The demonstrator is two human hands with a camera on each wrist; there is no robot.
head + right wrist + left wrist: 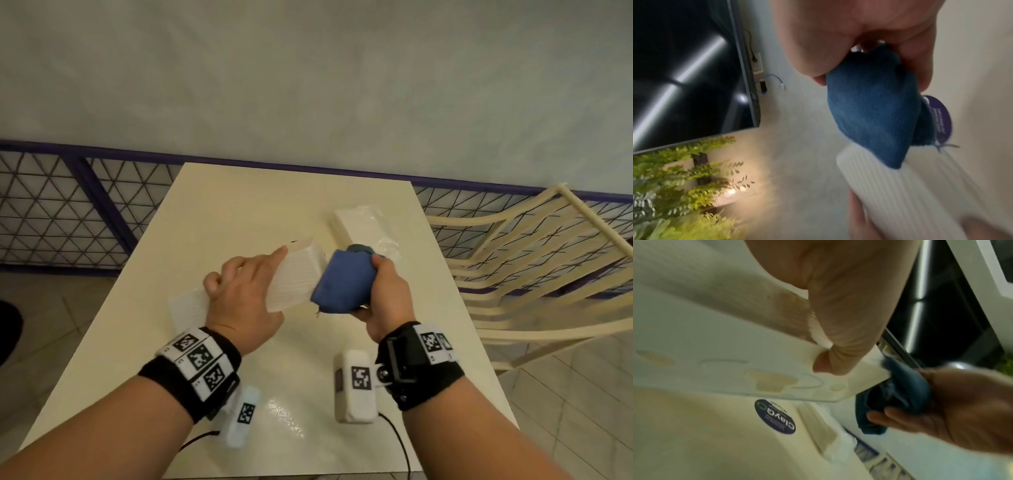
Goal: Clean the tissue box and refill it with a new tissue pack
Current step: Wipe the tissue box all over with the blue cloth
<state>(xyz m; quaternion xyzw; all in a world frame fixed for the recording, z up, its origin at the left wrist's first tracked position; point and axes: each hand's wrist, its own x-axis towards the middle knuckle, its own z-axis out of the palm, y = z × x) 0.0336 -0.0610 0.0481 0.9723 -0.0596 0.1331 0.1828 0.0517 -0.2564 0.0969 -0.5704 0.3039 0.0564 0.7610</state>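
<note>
My left hand [245,279] grips a white ribbed tissue box [296,274] and holds it tilted above the cream table [239,205], forefinger stretched along its far edge. In the left wrist view my thumb [830,356] curls under the box's smooth face [725,369]. My right hand [388,294] clutches a bunched blue cloth [342,281] that presses against the box's right end. The right wrist view shows the cloth [869,116] on the ribbed box [900,194]. A new tissue pack [363,222] in clear wrap lies at the table's back right.
A flat white ribbed panel [188,306] lies on the table under my left wrist. A round dark sticker [774,417] is on the table top. A cream slatted chair [534,260] stands to the right, and a wire fence [68,212] runs behind the table.
</note>
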